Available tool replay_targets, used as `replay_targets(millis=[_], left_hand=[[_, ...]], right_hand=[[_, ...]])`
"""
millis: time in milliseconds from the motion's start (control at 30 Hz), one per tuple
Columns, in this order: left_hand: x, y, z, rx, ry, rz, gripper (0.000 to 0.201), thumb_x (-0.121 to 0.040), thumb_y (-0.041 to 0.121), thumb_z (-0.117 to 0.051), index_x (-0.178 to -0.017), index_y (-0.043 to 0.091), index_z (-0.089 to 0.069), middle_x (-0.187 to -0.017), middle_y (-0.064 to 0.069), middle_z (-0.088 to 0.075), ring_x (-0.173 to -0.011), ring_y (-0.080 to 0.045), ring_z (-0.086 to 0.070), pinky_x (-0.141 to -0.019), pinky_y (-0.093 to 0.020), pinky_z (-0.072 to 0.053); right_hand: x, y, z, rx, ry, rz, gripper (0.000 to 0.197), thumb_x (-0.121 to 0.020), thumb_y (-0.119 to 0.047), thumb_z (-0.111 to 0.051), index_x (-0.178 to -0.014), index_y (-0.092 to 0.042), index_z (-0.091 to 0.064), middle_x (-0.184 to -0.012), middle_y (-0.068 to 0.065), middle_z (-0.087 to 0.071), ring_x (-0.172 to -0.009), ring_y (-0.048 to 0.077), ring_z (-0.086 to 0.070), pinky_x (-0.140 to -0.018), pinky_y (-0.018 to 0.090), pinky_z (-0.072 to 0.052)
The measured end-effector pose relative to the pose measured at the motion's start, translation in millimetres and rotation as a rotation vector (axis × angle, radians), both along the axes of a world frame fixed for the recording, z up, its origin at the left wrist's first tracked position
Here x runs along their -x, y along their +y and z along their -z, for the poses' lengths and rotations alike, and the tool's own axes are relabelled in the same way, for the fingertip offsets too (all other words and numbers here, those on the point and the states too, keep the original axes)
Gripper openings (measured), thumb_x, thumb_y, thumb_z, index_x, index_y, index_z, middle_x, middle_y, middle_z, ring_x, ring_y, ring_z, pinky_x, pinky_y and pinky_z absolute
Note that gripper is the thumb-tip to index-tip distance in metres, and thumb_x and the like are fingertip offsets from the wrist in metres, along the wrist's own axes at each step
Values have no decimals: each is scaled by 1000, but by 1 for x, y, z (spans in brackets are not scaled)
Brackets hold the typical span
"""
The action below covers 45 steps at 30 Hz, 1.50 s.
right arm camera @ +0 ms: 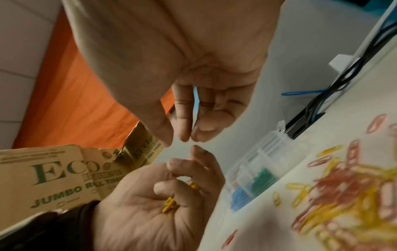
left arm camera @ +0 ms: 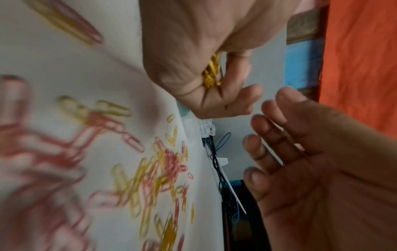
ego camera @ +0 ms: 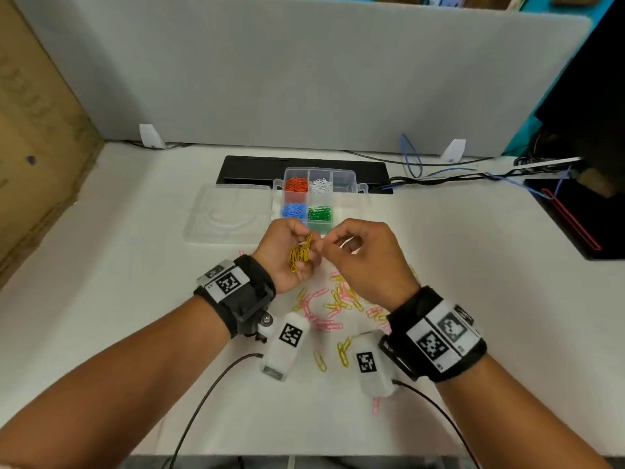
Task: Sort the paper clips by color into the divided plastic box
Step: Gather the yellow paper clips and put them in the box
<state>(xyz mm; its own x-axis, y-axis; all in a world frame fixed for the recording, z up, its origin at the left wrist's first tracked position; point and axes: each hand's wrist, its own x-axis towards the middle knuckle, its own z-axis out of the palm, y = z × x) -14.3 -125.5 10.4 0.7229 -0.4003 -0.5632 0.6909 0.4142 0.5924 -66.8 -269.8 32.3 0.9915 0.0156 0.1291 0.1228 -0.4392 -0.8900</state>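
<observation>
While left hand [ego camera: 287, 252] clutches yellow clips [ego camera: 300, 253], right hand [ego camera: 363, 255] pinched empty just beside.

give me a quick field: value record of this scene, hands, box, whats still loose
left hand: grips a bunch of yellow clips
right hand: fingertips pinched together by the bunch; no clip visible in them
divided box: lid open; orange, white, blue, green clips in separate compartments
loose clips: pink and yellow, mixed on the table
left to sort: yellow, pink
</observation>
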Motion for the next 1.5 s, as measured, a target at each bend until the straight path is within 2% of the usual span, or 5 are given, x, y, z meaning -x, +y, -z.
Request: replay_targets(millis=[167, 500, 867, 1033, 1500], left_hand=[[-71, -31, -29, -166, -134, -21, 46, -93, 31, -39, -48, 21, -39, -46, 6, -30, -32, -7, -21, -29, -13, -12], [-186, -98, -22, -297, -246, -205, 38, -90, 28, -43, -54, 22, -32, -49, 5, -24, -40, -13, -18, -41, -20, -17], [-195, -104, 1, -401, -300, -343, 27, -91, 8, -37, -83, 8, -63, -54, -1, -53, -51, -19, -55, -57, -25, -46], [-196, -107, 1, -483, -344, -377, 35, -90, -4, -29, -88, 8, -62, -58, -2, -51, -52, -17, -54, -58, -27, -48], [-184, -110, -3, -490, -395, -333, 31, -87, -4, -33, -79, 10, -60, -62, -3, -54, -55, -17, -51, -62, -27, -47]], right_hand=[[1, -56, 13, -118, 18, 46, 13, -86, -12, -75, -74, -9, -71, -71, -3, -70, -62, 7, -58, -65, 21, -49], [3, -109, 42, -237, 139, 125, 17, -88, -7, -71, -74, -15, -73, -71, -6, -72, -64, 6, -61, -61, 15, -47], [3, -114, 46, -277, 161, 138, 14, -88, -8, -72, -74, -11, -73, -69, -2, -70, -62, 6, -57, -59, 14, -46], [4, -115, 46, -254, 160, 129, 15, -89, -13, -71, -74, -15, -73, -71, -2, -71, -66, 16, -61, -60, 16, -47], [3, -117, 48, -275, 173, 131, 11, -88, -10, -72, -76, -10, -73, -67, -8, -69, -60, 1, -58, -59, 12, -44]])
